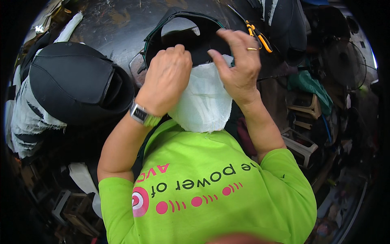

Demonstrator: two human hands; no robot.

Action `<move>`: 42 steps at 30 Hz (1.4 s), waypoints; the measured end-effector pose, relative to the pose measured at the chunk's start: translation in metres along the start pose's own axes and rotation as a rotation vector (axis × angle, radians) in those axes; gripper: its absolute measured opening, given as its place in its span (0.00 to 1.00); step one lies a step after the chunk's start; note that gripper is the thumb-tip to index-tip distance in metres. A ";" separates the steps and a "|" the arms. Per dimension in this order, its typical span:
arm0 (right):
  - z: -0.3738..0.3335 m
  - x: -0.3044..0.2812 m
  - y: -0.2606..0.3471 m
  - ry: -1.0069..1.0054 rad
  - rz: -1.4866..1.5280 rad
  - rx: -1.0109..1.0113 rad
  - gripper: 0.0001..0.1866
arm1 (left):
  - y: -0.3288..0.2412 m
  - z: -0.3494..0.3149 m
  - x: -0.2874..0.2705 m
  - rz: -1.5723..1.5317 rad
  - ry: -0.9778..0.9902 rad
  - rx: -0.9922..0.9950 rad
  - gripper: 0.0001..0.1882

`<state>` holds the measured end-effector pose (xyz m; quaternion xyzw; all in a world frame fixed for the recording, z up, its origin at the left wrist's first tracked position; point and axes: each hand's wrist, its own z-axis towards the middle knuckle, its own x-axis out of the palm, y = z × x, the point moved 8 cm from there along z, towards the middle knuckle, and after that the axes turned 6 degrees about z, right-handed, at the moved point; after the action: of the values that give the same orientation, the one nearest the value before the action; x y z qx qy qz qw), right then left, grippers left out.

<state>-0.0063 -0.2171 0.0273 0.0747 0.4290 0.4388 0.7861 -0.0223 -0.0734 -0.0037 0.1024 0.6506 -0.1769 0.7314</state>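
Nearest the camera is the person's bright green shirt, filling the lower middle of the view, its printed front cut off by the bottom edge. Both forearms rise from it toward twelve o'clock.

The left hand, with a watch at its wrist, is curled into a loose fist, knuckles toward the camera. It is closed on the upper left edge of the white fabric piece; the fingertips are tucked out of sight behind the hand, so the exact grip cannot be made out.

The right hand, wearing a ring, is at one o'clock from the fabric. Its thumb presses the fabric's top right corner, and its fingers arch over the black shoe upper behind; whether they pinch it is hidden by the hand itself.

The fabric hangs between the hands at the centre, its top tucked against the shoe upper, just above the shirt.

At nine o'clock sits a stack of black shaped pieces on white lining. At one o'clock, orange-handled snips lie on the dark worktable, partly hidden by the right hand. The clutter at three o'clock is too dim to identify.
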 end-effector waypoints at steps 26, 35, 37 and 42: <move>-0.015 0.037 0.167 0.118 0.372 -0.410 0.26 | 0.056 -0.083 0.010 -1.681 -0.546 -0.379 0.18; -0.027 0.052 0.171 0.136 0.353 -0.466 0.25 | 0.061 -0.090 0.008 -1.676 -0.538 -0.401 0.19; -0.024 0.047 0.171 0.151 0.376 -0.453 0.28 | 0.057 -0.088 -0.001 -1.606 -0.525 -0.396 0.19; -0.001 0.005 0.122 0.056 0.623 -0.179 0.45 | 0.038 -0.079 -0.034 -1.045 -0.352 -0.304 0.20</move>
<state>-0.0827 -0.1397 0.0841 0.1207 0.3668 0.6961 0.6052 -0.0830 -0.0037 0.0166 -0.3702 0.5013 -0.4340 0.6506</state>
